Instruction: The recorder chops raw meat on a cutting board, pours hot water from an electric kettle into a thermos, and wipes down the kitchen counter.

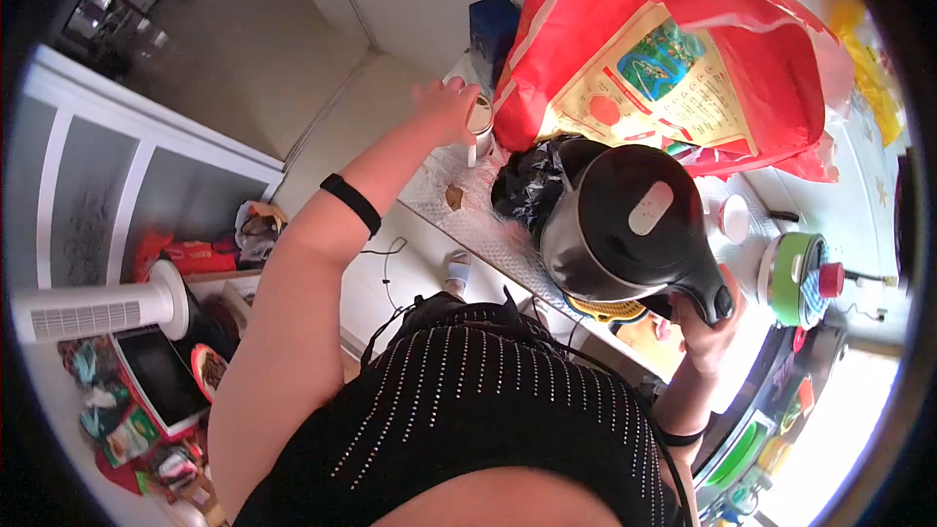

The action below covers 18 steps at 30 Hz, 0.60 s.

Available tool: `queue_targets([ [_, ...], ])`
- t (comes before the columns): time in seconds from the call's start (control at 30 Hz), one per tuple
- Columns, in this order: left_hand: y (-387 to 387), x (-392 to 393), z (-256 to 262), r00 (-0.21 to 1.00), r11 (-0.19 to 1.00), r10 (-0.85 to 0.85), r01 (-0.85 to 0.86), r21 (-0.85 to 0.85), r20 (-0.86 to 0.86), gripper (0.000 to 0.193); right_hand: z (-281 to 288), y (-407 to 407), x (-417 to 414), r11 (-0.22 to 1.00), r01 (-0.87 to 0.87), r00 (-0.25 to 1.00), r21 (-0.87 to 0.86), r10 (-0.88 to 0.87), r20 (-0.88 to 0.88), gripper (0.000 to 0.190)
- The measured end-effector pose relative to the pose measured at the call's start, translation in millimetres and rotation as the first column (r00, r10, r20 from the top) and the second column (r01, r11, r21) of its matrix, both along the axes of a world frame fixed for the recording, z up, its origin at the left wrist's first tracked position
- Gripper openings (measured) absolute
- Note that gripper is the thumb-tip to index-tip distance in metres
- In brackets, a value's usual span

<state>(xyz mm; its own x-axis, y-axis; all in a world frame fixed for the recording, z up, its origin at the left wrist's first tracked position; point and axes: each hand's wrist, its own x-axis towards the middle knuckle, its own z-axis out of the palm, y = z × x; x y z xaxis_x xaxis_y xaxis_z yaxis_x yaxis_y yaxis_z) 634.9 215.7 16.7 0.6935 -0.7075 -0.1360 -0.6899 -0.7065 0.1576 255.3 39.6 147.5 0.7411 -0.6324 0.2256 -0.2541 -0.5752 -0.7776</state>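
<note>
My right hand (706,329) grips the black handle of an electric kettle (600,234), which has a grey metal body and a black lid. The kettle is held up over the table edge and hides part of the tabletop. At the table's far left corner, my left hand (450,111) is curled around the side of a white cup (480,133), thumb and fingers at its rim. The cup's inside looks pale brown; I cannot tell what is in it. A crumpled black plastic bag (523,187) lies between cup and kettle.
A large red printed bag (776,88) stands behind the kettle. To the right are a small white cup (733,218) and a green electric cooker (794,278). A yellow basket (604,309) shows under the kettle. A white tower fan (95,313) and a microwave (159,379) are at left.
</note>
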Motion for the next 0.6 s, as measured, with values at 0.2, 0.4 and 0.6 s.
queue_targets([
  [0.2, 5.6, 14.5, -9.1, 0.984, 0.985, -0.175, 0.175, 0.002, 0.016, 0.077, 19.8, 39.4, 38.7, 0.963, 0.052, 0.996, 0.263, -0.030, -0.089, 0.022],
  [0.4, -1.4, 8.0, 6.6, 0.983, 0.983, -0.179, 0.178, 0.035, 0.026, 0.072, 14.9, 37.5, 48.2, 0.958, 0.070, 0.993, 0.278, -0.040, -0.112, 0.024],
  [0.6, 11.5, 17.4, -8.1, 0.987, 0.982, -0.157, 0.161, -0.102, 0.042, 0.072, -6.4, 28.9, 55.0, 0.994, 0.110, 0.982, 0.007, -0.107, -0.152, 0.047],
])
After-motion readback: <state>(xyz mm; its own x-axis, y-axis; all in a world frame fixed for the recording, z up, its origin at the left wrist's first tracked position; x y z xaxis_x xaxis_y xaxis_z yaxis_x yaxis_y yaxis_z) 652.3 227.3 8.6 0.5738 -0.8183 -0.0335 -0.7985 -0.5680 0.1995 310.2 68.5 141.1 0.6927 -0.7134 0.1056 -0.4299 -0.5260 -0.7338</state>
